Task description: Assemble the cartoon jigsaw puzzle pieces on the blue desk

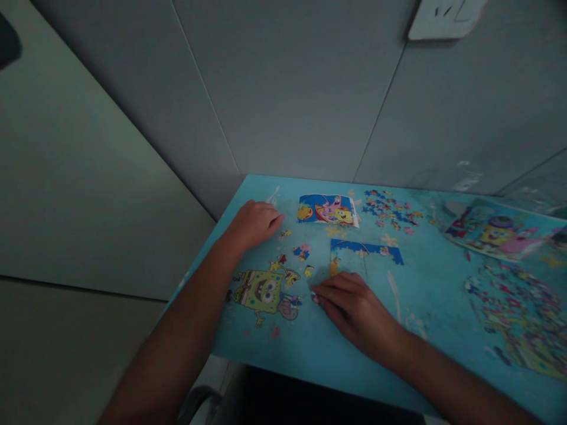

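Note:
My left hand (254, 223) rests flat on the light-blue table (434, 277) near its back left corner, fingers loosely curled, holding nothing I can see. My right hand (349, 304) lies palm down in the middle of the table; its fingertips touch a small puzzle piece (316, 299). Just beyond that hand lies a partly joined blue puzzle strip (367, 251). A few loose pieces (302, 252) sit between my two hands. A small reference picture (328, 211) lies at the back.
A cartoon sponge print (264, 290) is on the table surface. A scatter of loose pieces (390, 211) lies at the back. A picture card (500, 230) and a bag of pieces (522, 319) lie at the right. Grey wall panels (287, 88) stand behind.

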The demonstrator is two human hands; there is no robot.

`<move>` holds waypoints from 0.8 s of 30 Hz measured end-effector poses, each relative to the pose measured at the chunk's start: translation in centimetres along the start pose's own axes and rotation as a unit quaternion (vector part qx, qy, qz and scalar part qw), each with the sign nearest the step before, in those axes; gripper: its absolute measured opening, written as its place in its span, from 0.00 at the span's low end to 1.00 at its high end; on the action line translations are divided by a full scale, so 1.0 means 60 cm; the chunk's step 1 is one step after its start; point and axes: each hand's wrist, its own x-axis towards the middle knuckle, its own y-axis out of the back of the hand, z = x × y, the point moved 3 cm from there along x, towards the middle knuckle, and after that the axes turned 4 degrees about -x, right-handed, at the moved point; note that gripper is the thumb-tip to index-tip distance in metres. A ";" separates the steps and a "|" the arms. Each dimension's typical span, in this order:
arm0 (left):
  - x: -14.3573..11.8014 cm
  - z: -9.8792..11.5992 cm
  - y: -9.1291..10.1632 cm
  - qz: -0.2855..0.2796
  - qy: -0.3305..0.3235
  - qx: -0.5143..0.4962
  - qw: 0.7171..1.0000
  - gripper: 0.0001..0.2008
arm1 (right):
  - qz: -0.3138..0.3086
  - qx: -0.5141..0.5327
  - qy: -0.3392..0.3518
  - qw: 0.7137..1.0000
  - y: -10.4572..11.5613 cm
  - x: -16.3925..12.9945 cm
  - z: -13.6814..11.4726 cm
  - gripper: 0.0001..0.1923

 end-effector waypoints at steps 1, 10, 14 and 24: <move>0.000 0.000 0.000 -0.001 0.000 -0.001 1.000 0.21 | -0.002 -0.002 0.000 1.000 0.000 0.000 0.000 0.14; 0.000 0.000 -0.004 -0.004 -0.012 -0.001 1.000 0.21 | -0.010 -0.014 0.004 1.000 -0.004 -0.001 0.004 0.14; -0.001 0.000 -0.005 0.001 -0.014 0.000 1.000 0.21 | -0.009 -0.020 0.008 1.000 -0.004 -0.002 0.005 0.15; 0.000 0.003 -0.001 0.002 -0.010 -0.023 1.000 0.20 | -0.016 -0.028 0.006 0.999 -0.004 -0.001 0.003 0.14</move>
